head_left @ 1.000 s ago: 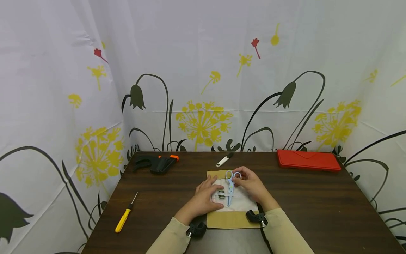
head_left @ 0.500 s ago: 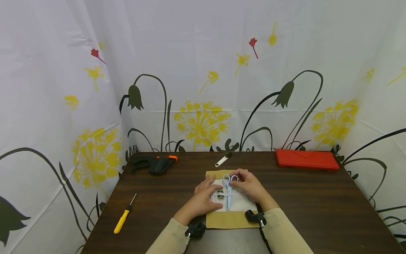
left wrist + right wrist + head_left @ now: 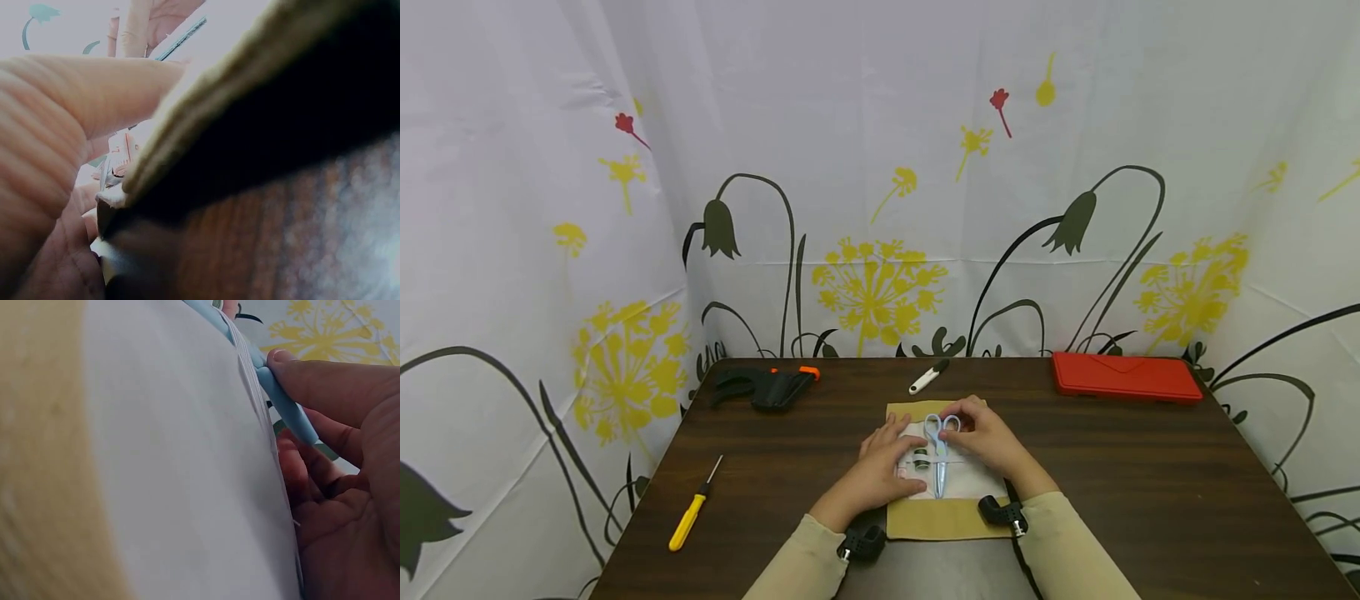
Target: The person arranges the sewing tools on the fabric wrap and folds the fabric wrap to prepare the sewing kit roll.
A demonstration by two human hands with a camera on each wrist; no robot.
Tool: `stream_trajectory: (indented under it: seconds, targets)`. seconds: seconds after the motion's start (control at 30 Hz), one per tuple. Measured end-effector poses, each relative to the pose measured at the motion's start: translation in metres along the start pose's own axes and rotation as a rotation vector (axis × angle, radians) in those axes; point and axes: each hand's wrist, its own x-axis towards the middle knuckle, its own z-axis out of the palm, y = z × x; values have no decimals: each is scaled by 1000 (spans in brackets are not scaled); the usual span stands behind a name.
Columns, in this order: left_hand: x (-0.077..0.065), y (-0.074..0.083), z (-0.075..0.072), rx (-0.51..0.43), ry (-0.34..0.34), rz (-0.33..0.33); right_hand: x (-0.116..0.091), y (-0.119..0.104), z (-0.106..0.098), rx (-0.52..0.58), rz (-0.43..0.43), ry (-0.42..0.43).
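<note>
A tan and white fabric organiser [image 3: 945,520] lies unfolded in front of the person. Light blue scissors [image 3: 940,477] point towards the person, passing under its white elastic band [image 3: 253,394]. Thumb and fingers of my right hand [image 3: 992,437] pinch the right handle loop. My left hand [image 3: 876,475] rests on the organiser's left side with fingers and thumb spread. Between its thumb and forefinger is a dark green thread spool [image 3: 921,459] under the band. A small white piece with red print [image 3: 122,147] shows beside the left thumb.
A yellow screwdriver [image 3: 687,523] lies on the left of the wooden table [image 3: 790,467]. At the back are a black and orange clamp [image 3: 772,388], a white utility knife [image 3: 928,378] and a red case [image 3: 1127,377]. A flowered curtain [image 3: 880,150] encloses the table.
The scissors have slid towards the person under the band, with my right hand following their handle. My left hand has stayed in place on the organiser.
</note>
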Motion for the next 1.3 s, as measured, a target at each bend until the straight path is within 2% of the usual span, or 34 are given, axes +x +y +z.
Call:
stream_trajectory:
  seconds: [0.13, 0.27, 0.77, 0.9, 1.1, 1.3]
  targets:
    - [2, 0, -1, 4, 4, 4, 2, -5, 0, -70, -28, 0]
    - [3, 1, -1, 4, 6, 3, 2, -7, 0, -95, -44, -4]
    - [2, 5, -4, -19, 6, 3, 2, -11, -1, -84, -47, 5]
    - [1, 3, -1, -23, 7, 1, -1, -11, -1, -63, -26, 5]
    - [0, -1, 6, -18, -5, -8, -4, -5, -1, 2, 26, 3]
    - [-1, -1, 5, -20, 14, 5, 0, -2, -2, 213, 91, 28]
